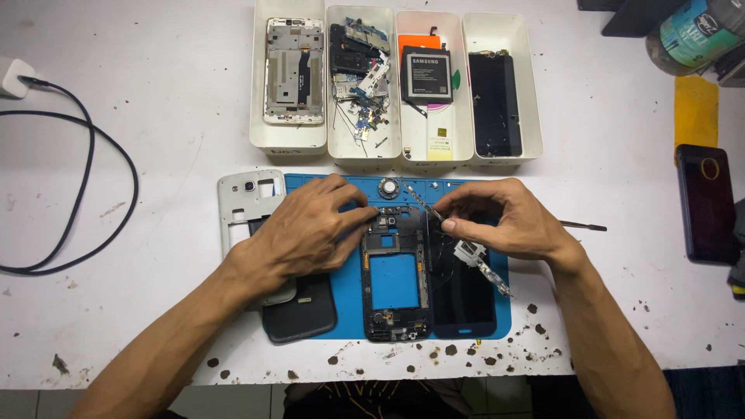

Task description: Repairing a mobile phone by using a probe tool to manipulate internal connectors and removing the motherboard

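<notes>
In the head view, the person is leaning over a white table (155, 93) with a blue mat (353, 299) laid on it. The left hand (306, 233) is resting across the mat, its fingertips pressing on the top edge of a black phone frame (394, 275) that is lying flat in the middle of the mat, its middle cut out so the blue is showing through. The fingers are curled down onto the frame rather than wrapped around it. The right hand (504, 217) is hovering just right of the frame's top, thumb and forefinger pinched shut on thin tweezers (425, 203), whose tip is pointing up and left, toward the frame's upper corner. A dark screen panel (464, 299) is lying just beside the frame on its right, with a small white part (470, 251) sitting on it under the right hand. A white back shell (248, 203) and a dark cover (301, 314) are lying to the left, partly under the left wrist. Four white trays (289, 140) of phone parts are standing in a row behind the mat.
</notes>
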